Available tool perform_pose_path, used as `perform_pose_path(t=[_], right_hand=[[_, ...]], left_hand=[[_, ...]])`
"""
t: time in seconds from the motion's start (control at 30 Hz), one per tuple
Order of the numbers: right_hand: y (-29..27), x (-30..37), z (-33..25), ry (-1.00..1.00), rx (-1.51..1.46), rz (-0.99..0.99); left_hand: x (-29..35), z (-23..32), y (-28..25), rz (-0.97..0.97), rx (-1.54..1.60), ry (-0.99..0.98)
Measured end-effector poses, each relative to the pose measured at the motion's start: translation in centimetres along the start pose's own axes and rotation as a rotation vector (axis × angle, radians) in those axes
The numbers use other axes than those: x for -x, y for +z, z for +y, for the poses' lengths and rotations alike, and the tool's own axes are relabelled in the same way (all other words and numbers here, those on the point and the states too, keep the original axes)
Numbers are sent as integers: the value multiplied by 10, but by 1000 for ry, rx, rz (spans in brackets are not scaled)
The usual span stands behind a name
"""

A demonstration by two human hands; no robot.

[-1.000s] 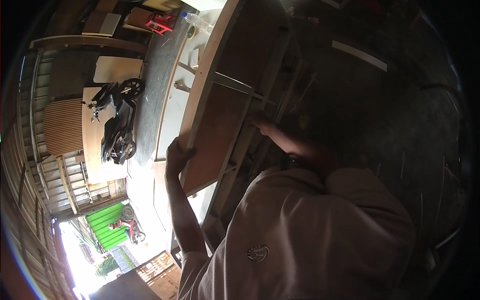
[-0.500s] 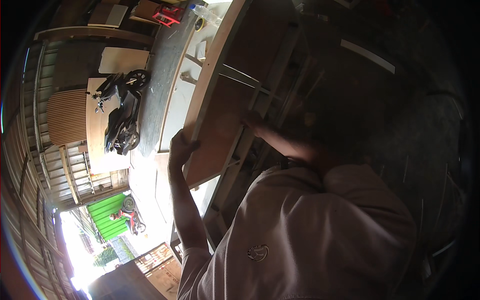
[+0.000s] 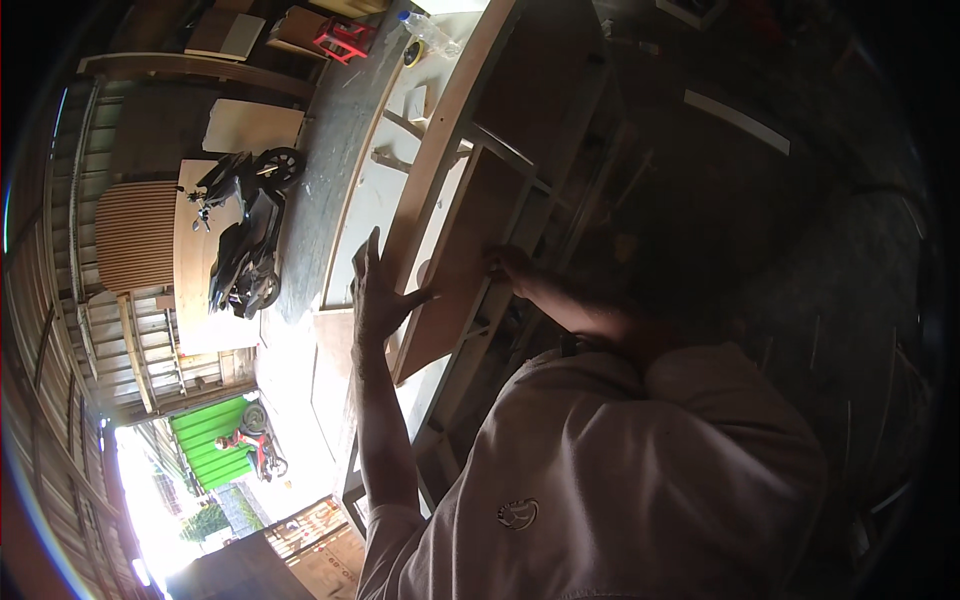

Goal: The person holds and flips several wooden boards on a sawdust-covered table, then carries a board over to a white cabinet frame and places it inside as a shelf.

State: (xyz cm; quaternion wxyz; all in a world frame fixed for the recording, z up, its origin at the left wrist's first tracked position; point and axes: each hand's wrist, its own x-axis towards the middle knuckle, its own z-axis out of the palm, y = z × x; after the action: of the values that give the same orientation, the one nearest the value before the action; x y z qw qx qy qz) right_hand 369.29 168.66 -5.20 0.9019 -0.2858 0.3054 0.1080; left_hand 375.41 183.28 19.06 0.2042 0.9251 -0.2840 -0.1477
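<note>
A brown rectangular wooden panel [image 3: 468, 245] sits tilted within a long wooden frame [image 3: 433, 165]. My left hand [image 3: 382, 300] is open beside the frame's left beam. Its fingers stretch up past the beam and its thumb reaches to the panel's left edge. My right hand [image 3: 512, 270] is at the panel's right edge, its fingers bent around that edge, partly lost in shadow. A bright gap shows between the panel and the left beam.
On the white surface beyond the beam are a clear plastic bottle [image 3: 432, 32], a yellow-and-black roll [image 3: 413, 53] and a small white block [image 3: 416, 102]. A black motorcycle [image 3: 245, 235] and a red stool [image 3: 344, 40] stand farther left. A pale strip [image 3: 738, 120] lies at right.
The panel has shifted right, away from the left beam, and a bright gap has opened there. My left hand has let go of the beam and spread its fingers.
</note>
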Motion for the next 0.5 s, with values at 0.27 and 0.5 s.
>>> perform_pose_path(t=[0.27, 0.5], right_hand=[[4, -2, 26, -43, -34, 25], [-8, -10, 27, -11, -28, -64]], left_hand=[[48, 21, 58, 622, -575, 158], [49, 17, 87, 517, -617, 156]])
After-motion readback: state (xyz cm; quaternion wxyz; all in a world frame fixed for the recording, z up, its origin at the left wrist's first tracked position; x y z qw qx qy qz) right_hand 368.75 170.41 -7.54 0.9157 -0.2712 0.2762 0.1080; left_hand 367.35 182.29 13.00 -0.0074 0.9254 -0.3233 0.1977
